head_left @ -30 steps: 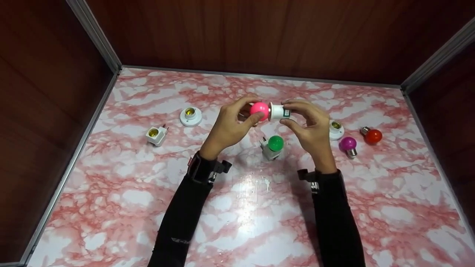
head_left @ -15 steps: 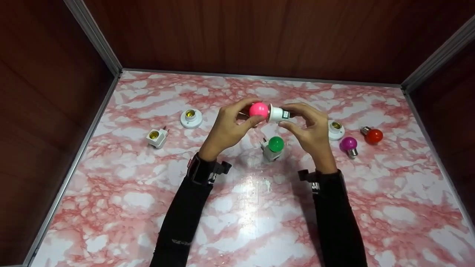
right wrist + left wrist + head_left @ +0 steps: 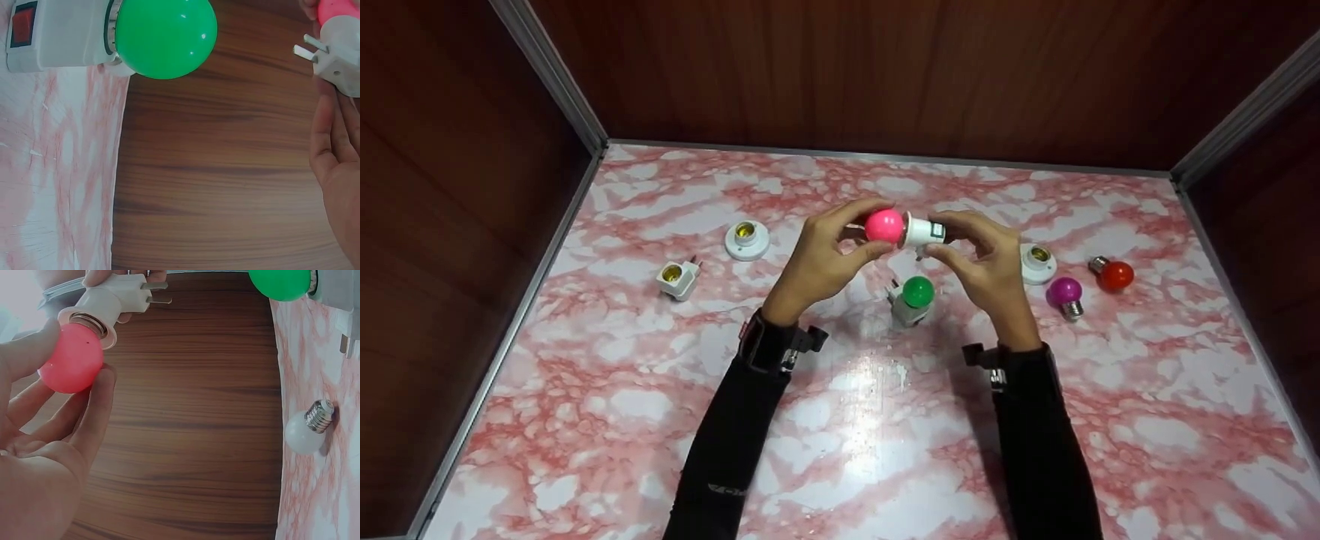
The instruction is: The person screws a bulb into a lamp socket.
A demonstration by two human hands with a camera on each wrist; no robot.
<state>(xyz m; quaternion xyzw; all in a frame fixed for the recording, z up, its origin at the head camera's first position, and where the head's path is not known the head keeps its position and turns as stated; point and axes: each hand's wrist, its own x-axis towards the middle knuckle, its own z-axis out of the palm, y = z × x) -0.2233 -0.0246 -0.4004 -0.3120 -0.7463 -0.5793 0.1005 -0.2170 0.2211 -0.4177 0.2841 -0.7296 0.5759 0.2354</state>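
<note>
The left grip (image 3: pixel 829 247) pinches the pink bulb (image 3: pixel 883 226) between thumb and fingertips, while the right grip (image 3: pixel 988 246) holds the white plug-in socket (image 3: pixel 924 231) between its thumb and fingers. The two grips face each other above the worktop (image 3: pixel 847 457), with the pink bulb and the socket in line between them. The screw base of the bulb sits at the socket's flared mouth, a band of metal thread showing; how deeply it is engaged cannot be judged with confidence from these angles. Two flat prongs (image 3: pixel 156 293) project from the side of the plug-in socket.

Between the grips and nearer the wearer, the green bulb (image 3: pixel 917 291) stands in a switched holder (image 3: pixel 909 313), whose red switch (image 3: pixel 23 26) shows in the right wrist view. To the left of the left grip lies a round lampholder (image 3: pixel 747 244), and farther left a boxy plug adapter (image 3: pixel 681 282). Just beside the right grip is a second round lampholder (image 3: pixel 1040 271), partly hidden; farther right lie the purple bulb (image 3: pixel 1064 291) and the red bulb (image 3: pixel 1116 276). The left wrist view adds a white bulb (image 3: pixel 304 434), well apart from the left grip.
</note>
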